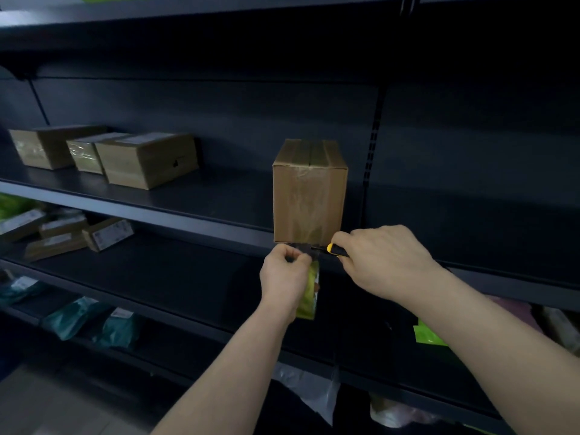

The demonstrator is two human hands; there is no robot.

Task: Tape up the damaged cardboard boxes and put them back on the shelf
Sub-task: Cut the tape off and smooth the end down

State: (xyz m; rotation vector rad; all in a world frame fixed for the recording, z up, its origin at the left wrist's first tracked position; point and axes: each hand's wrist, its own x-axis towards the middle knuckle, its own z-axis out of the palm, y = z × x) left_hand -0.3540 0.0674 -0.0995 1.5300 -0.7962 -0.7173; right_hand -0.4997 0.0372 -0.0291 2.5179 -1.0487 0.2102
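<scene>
A tall cardboard box [309, 196] stands at the front edge of a shelf [188, 211], with tape [311, 279] running down its face. Just below, the left hand [285, 277] pinches the tape. The right hand [386, 259], curled round a yellow-handled knife [335, 250], sets the blade against it. A slip could nick the left fingers or tug the box off.

Taped cardboard box [310, 196] upright on shelf [188, 211]

Dim, soft focus, wide-angle edge distortion

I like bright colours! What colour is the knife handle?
The knife handle is yellow and black; head view.
</scene>
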